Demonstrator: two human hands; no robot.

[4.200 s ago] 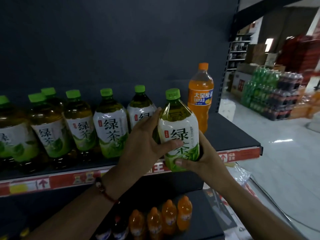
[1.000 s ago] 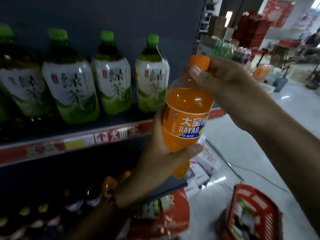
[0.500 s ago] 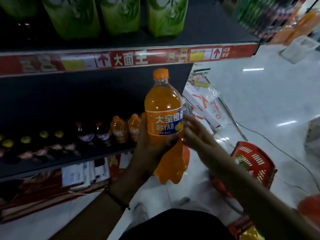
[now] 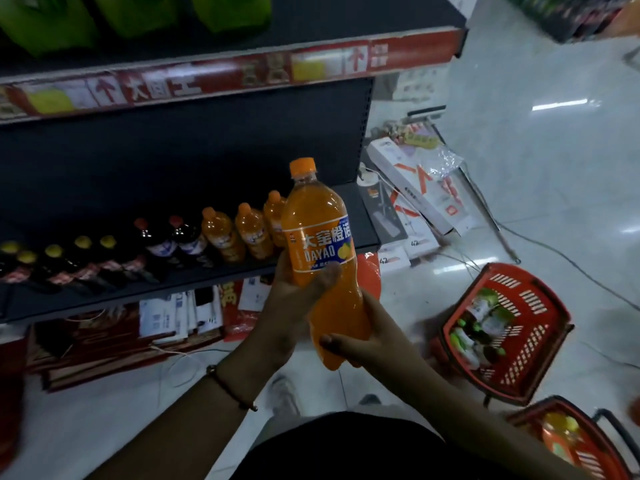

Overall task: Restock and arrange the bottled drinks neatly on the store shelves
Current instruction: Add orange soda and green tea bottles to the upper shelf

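An orange Dayao soda bottle (image 4: 317,233) with an orange cap and a blue label stands upright in front of the lower shelf (image 4: 369,233). My left hand (image 4: 294,303) grips its middle, thumb across the label's lower edge. My right hand (image 4: 363,337) cups and holds its base from the right. Behind it on the lower shelf stand three smaller orange soda bottles (image 4: 251,230) in a row, with dark bottles (image 4: 166,242) further left. Green tea bottles (image 4: 228,12) show only their bottoms on the upper shelf (image 4: 242,69).
A red basket (image 4: 540,313) with green-capped bottles sits on the white floor at right; a second red basket (image 4: 606,452) is at bottom right. Flat boxes (image 4: 415,188) and cables lie by the shelf end. Papers and red packaging are stacked under the lower shelf.
The orange bottle came off the upper shelf and down to the lower shelf. My right hand moved from its cap to its base, and the view tilted down.
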